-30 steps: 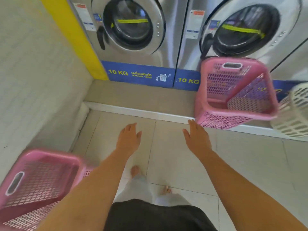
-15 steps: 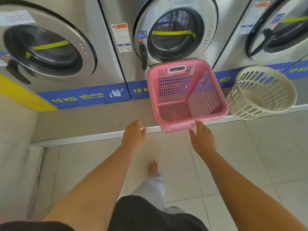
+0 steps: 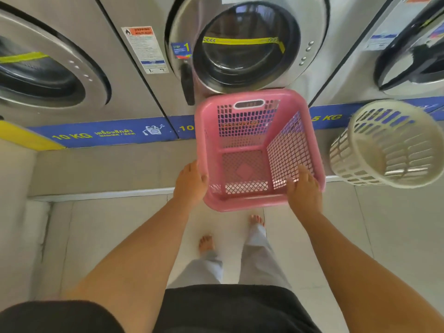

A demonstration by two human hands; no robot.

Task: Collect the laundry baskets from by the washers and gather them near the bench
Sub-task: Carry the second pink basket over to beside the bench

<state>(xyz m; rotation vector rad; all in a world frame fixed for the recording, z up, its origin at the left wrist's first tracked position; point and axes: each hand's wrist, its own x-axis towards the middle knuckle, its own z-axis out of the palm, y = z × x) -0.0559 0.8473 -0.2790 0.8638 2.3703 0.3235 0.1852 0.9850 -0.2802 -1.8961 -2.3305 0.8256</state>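
A pink square laundry basket [image 3: 254,150] stands on the raised step in front of the middle washer, tipped toward me and empty. My left hand [image 3: 191,183] presses against its left wall near the front corner. My right hand [image 3: 304,191] lies on the front right rim, fingers curled over the edge. A round white basket [image 3: 389,145] sits on the same step to the right, also tilted and empty.
Three steel front-load washers [image 3: 242,49] line the back above a blue strip. A grey raised step [image 3: 101,169] runs under them. A white wall [image 3: 14,207] closes the left side. My bare feet [image 3: 206,243] stand on pale floor tiles.
I have stepped closer and to the right. Both hands reached forward from open air onto the pink basket's two sides. The other pink basket at lower left has left the view.
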